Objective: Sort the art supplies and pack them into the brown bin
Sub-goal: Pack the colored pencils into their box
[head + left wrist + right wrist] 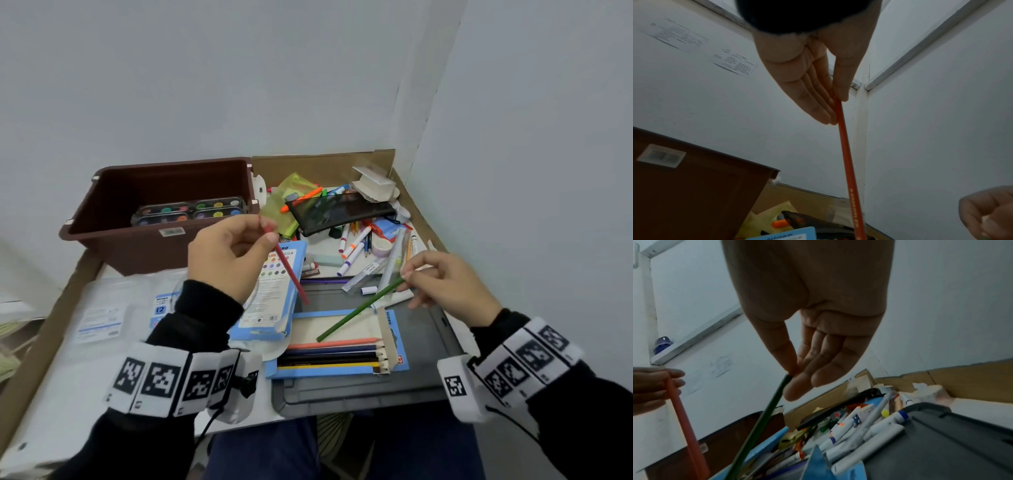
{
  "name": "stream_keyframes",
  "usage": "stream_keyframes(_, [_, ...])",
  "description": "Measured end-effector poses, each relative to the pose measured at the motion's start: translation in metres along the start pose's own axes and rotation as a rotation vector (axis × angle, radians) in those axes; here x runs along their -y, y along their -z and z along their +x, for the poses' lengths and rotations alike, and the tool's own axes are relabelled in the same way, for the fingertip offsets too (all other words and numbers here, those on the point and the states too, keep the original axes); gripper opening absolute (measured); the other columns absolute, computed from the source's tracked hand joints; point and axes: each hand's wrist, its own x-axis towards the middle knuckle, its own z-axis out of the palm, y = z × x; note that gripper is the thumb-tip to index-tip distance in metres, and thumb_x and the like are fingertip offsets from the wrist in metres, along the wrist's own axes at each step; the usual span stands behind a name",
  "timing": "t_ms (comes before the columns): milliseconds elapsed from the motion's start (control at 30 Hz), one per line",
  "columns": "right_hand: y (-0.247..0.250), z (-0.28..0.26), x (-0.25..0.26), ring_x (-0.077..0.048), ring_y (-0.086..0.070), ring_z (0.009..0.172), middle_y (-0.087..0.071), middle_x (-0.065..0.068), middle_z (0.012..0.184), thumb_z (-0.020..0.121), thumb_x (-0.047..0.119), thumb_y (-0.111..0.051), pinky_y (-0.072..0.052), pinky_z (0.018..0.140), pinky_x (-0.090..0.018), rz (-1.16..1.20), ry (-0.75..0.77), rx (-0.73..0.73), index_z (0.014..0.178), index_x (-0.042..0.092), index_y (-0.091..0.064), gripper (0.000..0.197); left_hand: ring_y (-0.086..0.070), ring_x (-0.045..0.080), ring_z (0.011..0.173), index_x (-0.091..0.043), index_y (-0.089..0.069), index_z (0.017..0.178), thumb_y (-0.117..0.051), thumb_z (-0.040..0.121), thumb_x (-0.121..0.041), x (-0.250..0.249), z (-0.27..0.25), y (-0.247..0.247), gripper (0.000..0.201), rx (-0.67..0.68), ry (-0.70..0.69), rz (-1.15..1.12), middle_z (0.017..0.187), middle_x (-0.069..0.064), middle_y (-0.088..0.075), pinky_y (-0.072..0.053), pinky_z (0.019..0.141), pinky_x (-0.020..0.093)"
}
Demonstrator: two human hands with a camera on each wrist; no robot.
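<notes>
My left hand (236,250) pinches the top end of a red pencil (289,270) between thumb and fingers; the pencil (846,155) hangs down over a blue pencil box. My right hand (442,281) pinches the end of a green pencil (359,310), whose tip slants down toward an open blue tray of coloured pencils (337,353); the same green pencil (760,423) shows in the right wrist view. The brown bin (113,192) stands at the back left with a watercolour paint set (188,210) inside it.
A heap of markers (352,248), rulers, tape, a black pencil pouch (339,210) and a yellow-green pouch (291,195) lies at the back right. A dark grey lid (421,363) lies under the pencil tray. Plastic-wrapped packs (102,318) cover the left. Cardboard walls edge the table.
</notes>
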Motion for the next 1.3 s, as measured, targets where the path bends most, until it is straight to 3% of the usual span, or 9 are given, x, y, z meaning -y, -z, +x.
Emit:
stream_keyframes(167, [-0.014,-0.004,-0.011,0.006,-0.057,0.063,-0.064,0.003,0.076,0.083,0.0,-0.062,-0.042,0.06,-0.006,-0.255,0.172,0.109,0.076,0.011,-0.065,0.014,-0.067,0.013,0.076,-0.024,-0.066,0.082,-0.066,0.082,-0.008,0.004,-0.009,0.006,0.015,-0.022,0.004,-0.012,0.079,-0.006,-0.069,-0.057,0.076,0.036])
stream_keyframes(300, [-0.02,-0.001,-0.018,-0.012,-0.055,0.094,-0.064,0.003,0.092,0.081,0.011,-0.065,-0.045,0.087,-0.031,-0.581,0.234,0.179,0.076,0.022,-0.067,0.012,-0.067,0.012,0.079,-0.03,-0.063,0.079,-0.064,0.083,-0.007,0.007,-0.015,0.008,0.023,-0.003,0.009,-0.016,0.081,-0.006,-0.069,-0.057,0.076,0.035])
stream_keyframes(533, [-0.042,-0.003,-0.025,-0.012,-0.039,0.123,-0.05,0.009,0.126,0.088,0.026,-0.053,-0.015,0.108,-0.036,-0.987,0.301,0.213,0.094,0.031,-0.067,0.016,-0.067,0.015,0.08,-0.023,-0.065,0.084,-0.063,0.083,-0.005,0.009,-0.021,0.004,0.018,0.03,0.029,-0.03,0.082,-0.001,-0.069,-0.056,0.076,0.035])
stream_keyframes(733, [-0.065,-0.017,-0.029,-0.015,-0.041,0.12,-0.053,0.007,0.125,0.091,0.026,-0.043,-0.014,0.107,-0.032,-0.989,0.404,0.308,0.128,0.026,-0.051,0.037,-0.066,0.016,0.08,-0.021,-0.065,0.085,-0.062,0.084,-0.004,0.011,-0.023,-0.001,0.017,0.041,0.018,-0.045,0.082,-0.004,-0.068,-0.056,0.077,0.034])
stream_keyframes(833, [-0.073,-0.023,-0.035,-0.016,-0.037,0.127,-0.045,0.005,0.139,0.092,0.021,-0.038,-0.001,0.114,-0.039,-1.04,0.379,0.415,0.14,0.025,-0.039,0.048,-0.065,0.01,0.077,-0.026,-0.064,0.083,-0.062,0.084,-0.004,0.013,-0.021,-0.005,0.022,0.061,-0.007,-0.03,0.08,-0.008,-0.067,-0.055,0.074,0.025])
stream_keyframes(933, [-0.074,-0.029,-0.041,-0.014,-0.032,0.132,-0.038,0.003,0.145,0.092,0.022,-0.037,0.01,0.113,-0.043,-1.034,0.374,0.445,0.14,0.026,-0.038,0.048,-0.062,-0.003,0.07,-0.026,-0.065,0.083,-0.063,0.084,-0.004,0.015,-0.022,-0.011,0.022,0.083,-0.037,-0.011,0.077,-0.014,-0.065,-0.05,0.067,0.009])
stream_keyframes(1033, [-0.069,-0.033,-0.044,-0.009,-0.027,0.136,-0.035,0.004,0.149,0.092,0.024,-0.038,0.014,0.112,-0.042,-0.97,0.349,0.451,0.141,0.03,-0.037,0.049,-0.059,-0.006,0.067,-0.023,-0.066,0.085,-0.063,0.084,-0.005,0.015,-0.021,-0.021,0.018,0.129,-0.05,0.005,0.075,-0.014,-0.064,-0.045,0.062,0.004])
stream_keyframes(1233, [-0.048,-0.037,-0.055,-0.002,-0.027,0.135,-0.039,0.013,0.144,0.094,0.025,-0.041,0.006,0.114,-0.035,-0.823,0.32,0.301,0.138,0.032,-0.038,0.045,-0.058,0.002,0.071,-0.017,-0.068,0.093,-0.06,0.087,-0.007,0.008,-0.011,-0.054,0.014,0.353,-0.103,0.14,0.077,-0.008,-0.063,-0.042,0.065,0.002])
stream_keyframes(1300, [-0.04,-0.039,-0.06,-0.001,-0.029,0.134,-0.041,0.015,0.142,0.094,0.027,-0.043,0.002,0.114,-0.032,-0.769,0.311,0.252,0.136,0.032,-0.04,0.043,-0.055,-0.002,0.07,-0.017,-0.068,0.097,-0.059,0.087,-0.009,0.006,-0.006,-0.066,0.015,0.4,-0.113,0.17,0.076,-0.01,-0.06,-0.04,0.064,0.0])
